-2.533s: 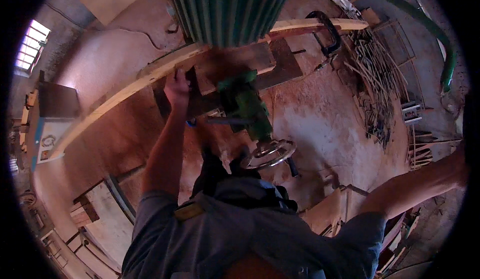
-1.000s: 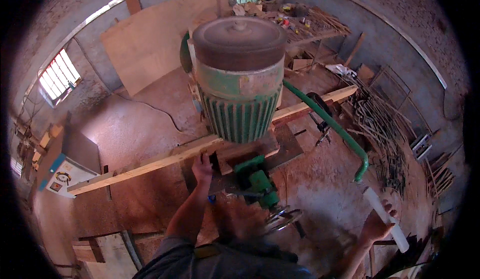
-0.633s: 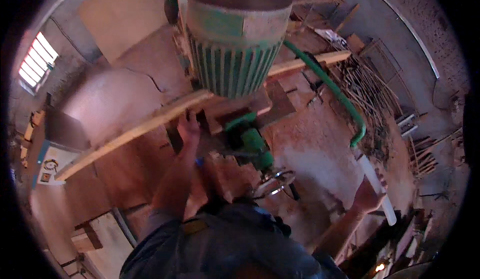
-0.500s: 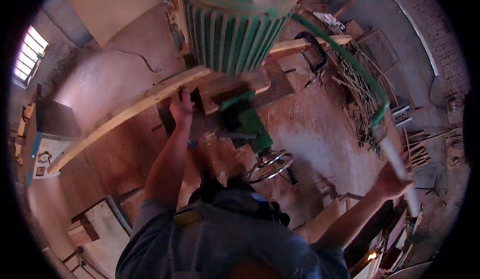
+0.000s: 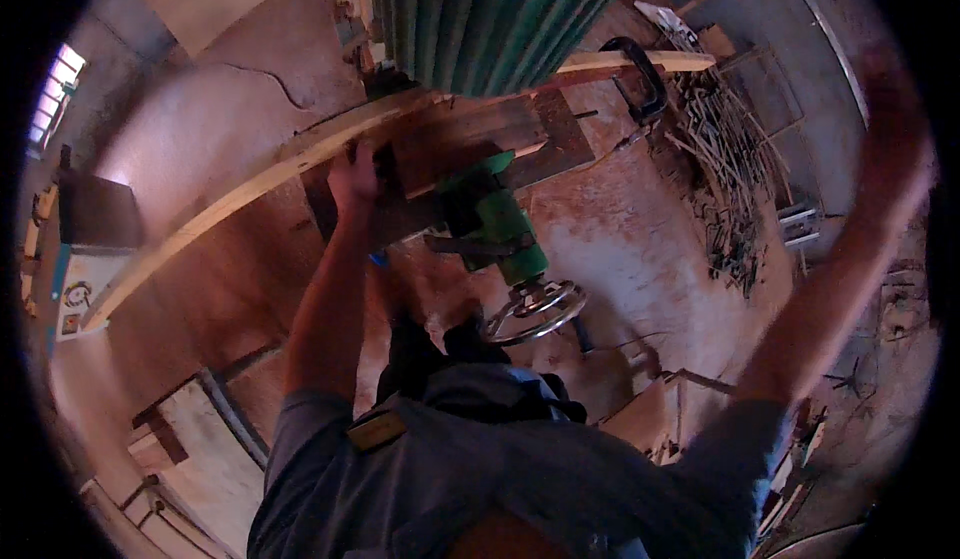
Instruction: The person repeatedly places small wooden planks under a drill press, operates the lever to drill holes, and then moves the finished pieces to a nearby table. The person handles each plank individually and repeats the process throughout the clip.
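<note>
Looking straight down: the left hand rests on the long pale wooden plank, which runs across the dark machine worktop. Above it looms the big green ribbed motor housing. Just beside the plank sits a green metal machine body with a round steel handwheel below it. The right arm swings high at the right edge, blurred; its hand is too smeared to read. Scrap wood strips litter the floor.

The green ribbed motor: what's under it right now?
Under the green ribbed motor a long pale plank crosses a dark machine table; the left hand rests on the plank. The motor hides whatever tool meets the wood.
</note>
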`<state>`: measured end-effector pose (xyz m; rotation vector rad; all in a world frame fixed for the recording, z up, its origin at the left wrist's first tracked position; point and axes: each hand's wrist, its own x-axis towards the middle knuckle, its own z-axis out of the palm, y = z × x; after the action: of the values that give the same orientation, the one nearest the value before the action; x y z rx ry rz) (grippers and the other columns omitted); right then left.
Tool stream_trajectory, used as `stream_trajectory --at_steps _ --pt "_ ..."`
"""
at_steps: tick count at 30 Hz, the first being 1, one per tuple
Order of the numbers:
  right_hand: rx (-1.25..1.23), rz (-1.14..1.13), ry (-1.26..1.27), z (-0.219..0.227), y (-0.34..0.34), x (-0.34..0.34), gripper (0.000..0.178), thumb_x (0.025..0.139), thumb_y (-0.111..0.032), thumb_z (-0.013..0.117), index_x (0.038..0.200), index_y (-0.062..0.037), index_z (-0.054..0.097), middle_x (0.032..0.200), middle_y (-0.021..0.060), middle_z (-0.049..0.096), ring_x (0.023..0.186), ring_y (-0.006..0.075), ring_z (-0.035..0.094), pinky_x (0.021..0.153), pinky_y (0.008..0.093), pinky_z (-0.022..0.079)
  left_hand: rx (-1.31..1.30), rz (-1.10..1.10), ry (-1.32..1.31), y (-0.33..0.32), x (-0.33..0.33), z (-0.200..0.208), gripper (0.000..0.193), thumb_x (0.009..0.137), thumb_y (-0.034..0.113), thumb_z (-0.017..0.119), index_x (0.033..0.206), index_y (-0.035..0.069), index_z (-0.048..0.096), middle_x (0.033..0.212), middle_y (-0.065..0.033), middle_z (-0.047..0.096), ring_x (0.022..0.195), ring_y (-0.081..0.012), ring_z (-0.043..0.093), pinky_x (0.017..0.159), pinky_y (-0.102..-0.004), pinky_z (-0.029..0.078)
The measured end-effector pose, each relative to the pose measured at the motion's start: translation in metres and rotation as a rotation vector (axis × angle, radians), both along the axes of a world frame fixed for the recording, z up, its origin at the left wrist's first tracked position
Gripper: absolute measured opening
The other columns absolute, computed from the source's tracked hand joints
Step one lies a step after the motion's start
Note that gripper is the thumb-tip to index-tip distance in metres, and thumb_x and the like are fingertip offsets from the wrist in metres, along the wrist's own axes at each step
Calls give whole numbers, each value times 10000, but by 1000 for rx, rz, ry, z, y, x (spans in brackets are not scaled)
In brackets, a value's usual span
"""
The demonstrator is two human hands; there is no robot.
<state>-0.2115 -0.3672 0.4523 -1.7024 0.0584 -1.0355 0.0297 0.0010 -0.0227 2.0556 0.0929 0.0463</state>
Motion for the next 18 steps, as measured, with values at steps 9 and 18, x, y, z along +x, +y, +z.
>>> stream_trajectory --at_steps 9,18 --pt "-515 658 928 -274 228 47 439 801 -341 692 1125 -72 569 992 76 651 821 231 650 688 382 514 -342 -173 282 -3 -8 44 478 840 443 588 995 -10 598 738 -97 611 471 -163 560 393 -310 431" --pt "555 -224 786 -392 39 2 370 935 -379 470 766 -63 557 643 71 581 589 179 568 486 281 429 -650 -97 590 -2 -7 62 474 852 396 595 1150 31 543 949 -136 631 707 -218 622 612 -346 526"
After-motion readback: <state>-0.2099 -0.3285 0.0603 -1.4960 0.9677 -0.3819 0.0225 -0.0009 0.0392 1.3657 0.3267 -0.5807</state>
